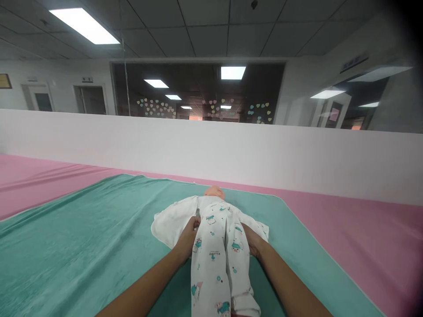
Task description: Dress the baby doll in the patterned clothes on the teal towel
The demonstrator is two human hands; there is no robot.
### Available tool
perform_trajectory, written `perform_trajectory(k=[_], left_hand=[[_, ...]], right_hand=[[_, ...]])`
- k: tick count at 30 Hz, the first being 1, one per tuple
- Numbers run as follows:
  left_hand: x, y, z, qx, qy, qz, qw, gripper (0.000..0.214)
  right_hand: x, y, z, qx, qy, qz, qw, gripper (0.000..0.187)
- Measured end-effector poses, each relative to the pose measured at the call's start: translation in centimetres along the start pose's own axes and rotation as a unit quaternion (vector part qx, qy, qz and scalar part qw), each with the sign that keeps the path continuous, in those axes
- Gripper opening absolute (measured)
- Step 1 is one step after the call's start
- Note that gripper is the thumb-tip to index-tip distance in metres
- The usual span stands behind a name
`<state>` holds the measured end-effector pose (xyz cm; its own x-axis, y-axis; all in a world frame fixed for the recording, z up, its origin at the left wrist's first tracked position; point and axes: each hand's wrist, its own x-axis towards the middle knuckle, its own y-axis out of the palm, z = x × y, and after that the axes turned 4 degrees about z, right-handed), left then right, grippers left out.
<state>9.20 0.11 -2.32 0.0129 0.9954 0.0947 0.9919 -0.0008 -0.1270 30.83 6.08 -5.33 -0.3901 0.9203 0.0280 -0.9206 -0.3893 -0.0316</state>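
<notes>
A baby doll (214,191) lies on its back on a green blanket, its head at the far end. White baby pants (211,246) with small printed figures cover its lower body, the legs stretching toward me. A plain white top (173,220) spreads out on both sides of its upper body. At the left side of the waist, my left hand (191,233) is closed with curled fingers on the pants' edge. My right hand (254,241) touches the pants on the opposite side, its fingers hidden behind the cloth.
The green blanket (99,246) lies with folds over a pink sheet (357,233). A low white wall (198,145) runs along the far side. Beyond it are a large window (198,92) with heart-shaped stickers and doorways on the left.
</notes>
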Motion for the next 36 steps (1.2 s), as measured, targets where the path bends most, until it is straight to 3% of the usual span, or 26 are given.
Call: perform_trajectory(k=[3,8,13,16,21,26,31,36], left_hand=[[-0.3,0.0,-0.1,0.02,0.004,-0.006,1.0,0.012],[-0.6,-0.8,-0.5,0.018,-0.002,0.045,0.999,0.018],[-1.0,-1.2,-0.9,-0.016,0.035,0.072,0.997,0.051],[-0.6,-0.8,0.0,-0.069,0.008,0.064,0.996,0.063],[0.0,-0.4,1.6,-0.091,0.023,0.051,0.994,0.056],[-0.3,-0.2,0.8,-0.067,0.04,0.024,0.997,0.053],[-0.6,-0.2,0.1,0.001,0.043,-0.045,0.998,0.029],[0.1,-1.4,0.3,0.027,0.078,-0.051,0.995,0.013]], right_hand=[[-0.3,0.3,0.5,0.065,0.027,0.068,0.995,0.036],[-0.4,0.5,0.8,0.091,0.022,0.062,0.994,0.038],[-0.6,0.6,0.8,0.114,0.025,0.078,0.99,0.04],[-0.6,0.9,0.9,0.155,0.041,0.092,0.983,0.039],[-0.9,1.2,1.4,0.153,0.049,0.084,0.983,0.038],[-1.6,1.8,2.6,0.067,0.01,0.057,0.996,0.041],[-1.5,2.3,2.8,0.02,-0.031,0.048,0.998,0.038],[-0.7,2.3,1.6,0.067,-0.046,0.063,0.995,0.045]])
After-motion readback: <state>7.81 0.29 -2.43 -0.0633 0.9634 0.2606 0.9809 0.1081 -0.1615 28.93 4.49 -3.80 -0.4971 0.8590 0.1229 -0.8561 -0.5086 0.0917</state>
